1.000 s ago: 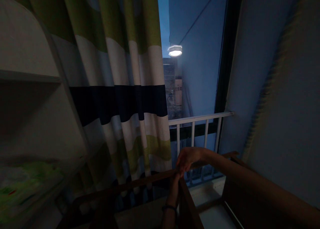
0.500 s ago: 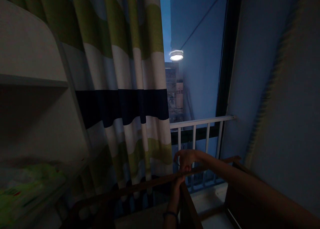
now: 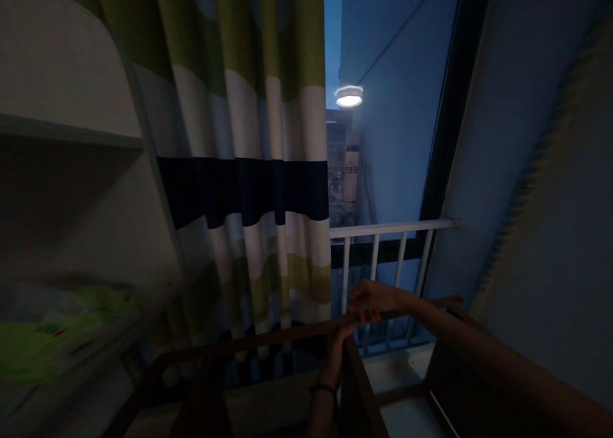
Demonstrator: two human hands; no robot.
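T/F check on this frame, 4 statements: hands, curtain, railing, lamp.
1. Both hands meet at the dark wooden top rail: true; the right hand is on top, the left hand comes from below.
2. The striped green, white and navy curtain covers the whole window: false; it leaves the right part uncovered.
3. The white barred railing is black: false, white.
4. The round lamp is lit: true.
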